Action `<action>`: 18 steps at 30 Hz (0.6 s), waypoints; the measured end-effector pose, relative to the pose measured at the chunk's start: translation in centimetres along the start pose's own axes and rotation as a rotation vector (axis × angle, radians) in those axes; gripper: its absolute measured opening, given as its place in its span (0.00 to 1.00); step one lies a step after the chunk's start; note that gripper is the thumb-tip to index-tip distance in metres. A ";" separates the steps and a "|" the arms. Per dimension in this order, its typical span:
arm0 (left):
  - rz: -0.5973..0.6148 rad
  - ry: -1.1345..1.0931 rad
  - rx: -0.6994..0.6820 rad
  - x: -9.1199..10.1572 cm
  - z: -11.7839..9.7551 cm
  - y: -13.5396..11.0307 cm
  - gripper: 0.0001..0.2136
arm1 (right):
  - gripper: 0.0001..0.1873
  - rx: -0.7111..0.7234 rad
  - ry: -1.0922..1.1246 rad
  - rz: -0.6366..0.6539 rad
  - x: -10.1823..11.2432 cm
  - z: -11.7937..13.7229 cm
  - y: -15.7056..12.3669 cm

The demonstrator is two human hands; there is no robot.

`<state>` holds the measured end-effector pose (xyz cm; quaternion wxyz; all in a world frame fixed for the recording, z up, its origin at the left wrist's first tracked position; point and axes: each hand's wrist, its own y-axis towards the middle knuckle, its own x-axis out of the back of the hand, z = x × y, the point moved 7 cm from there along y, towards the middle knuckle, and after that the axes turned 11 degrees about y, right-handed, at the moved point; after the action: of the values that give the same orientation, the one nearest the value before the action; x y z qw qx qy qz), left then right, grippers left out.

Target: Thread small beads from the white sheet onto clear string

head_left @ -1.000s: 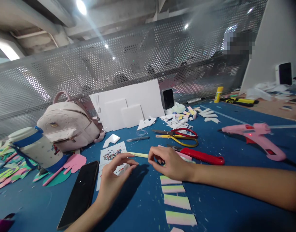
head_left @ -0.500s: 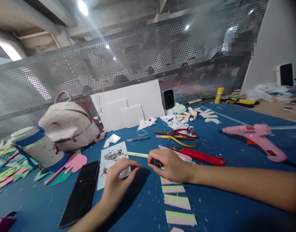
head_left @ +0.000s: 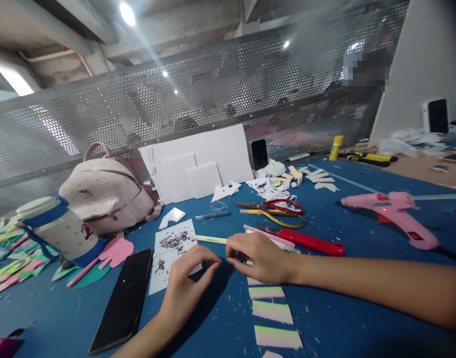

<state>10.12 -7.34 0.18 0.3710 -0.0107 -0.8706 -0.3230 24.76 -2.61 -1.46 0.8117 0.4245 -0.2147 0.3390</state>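
My left hand (head_left: 192, 276) is raised over the table, its thumb and fingertips brought together in a pinch. Facing it, my right hand (head_left: 256, 256) is closed too, fingers curled toward the thumb, a small gap from the left. Whatever either pinch holds is too small or hidden. Beneath the left hand lies a white sheet (head_left: 163, 276) with small multicoloured beads or gems (head_left: 175, 240) on it. A pale yellow stick (head_left: 211, 239) reaches toward the right hand. Pink-and-yellow foam strips (head_left: 273, 312) lie in a column below the right hand, which covers some of them.
A red utility knife (head_left: 312, 242), scissors (head_left: 282, 211) and a pink glue gun (head_left: 395, 214) lie to the right. At left are a phone (head_left: 123, 301), a bottle (head_left: 62, 228) and a backpack (head_left: 107, 191). White boards (head_left: 224, 144) stand behind.
The left hand has moved slightly right, narrowing the gap to the right hand. Both keep their pinched shape. The view has shifted very slightly.
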 end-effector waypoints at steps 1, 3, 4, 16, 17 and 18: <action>0.000 -0.003 0.001 -0.1 0.0 0.0 0.07 | 0.03 0.000 0.000 0.000 0.0 0.0 0.0; 0.001 -0.007 0.005 -0.2 0.1 0.0 0.07 | 0.04 -0.002 -0.001 0.001 0.0 -0.1 0.0; 0.003 -0.008 0.007 -0.2 0.1 0.0 0.07 | 0.04 -0.003 0.000 0.001 0.0 -0.1 0.0; 0.036 0.001 0.045 -0.7 0.1 0.0 0.07 | 0.01 0.023 0.038 -0.023 0.3 0.1 0.0; 0.038 0.002 0.046 -0.8 0.1 0.0 0.07 | 0.01 0.032 0.045 -0.025 0.3 0.2 0.0; 0.039 0.004 0.047 -0.8 0.0 0.1 0.07 | 0.01 0.041 0.054 -0.026 0.3 0.2 0.0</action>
<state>10.70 -7.09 -0.33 0.3790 -0.0182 -0.8769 -0.2952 24.95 -2.66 -1.13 0.8127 0.4345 -0.1804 0.3439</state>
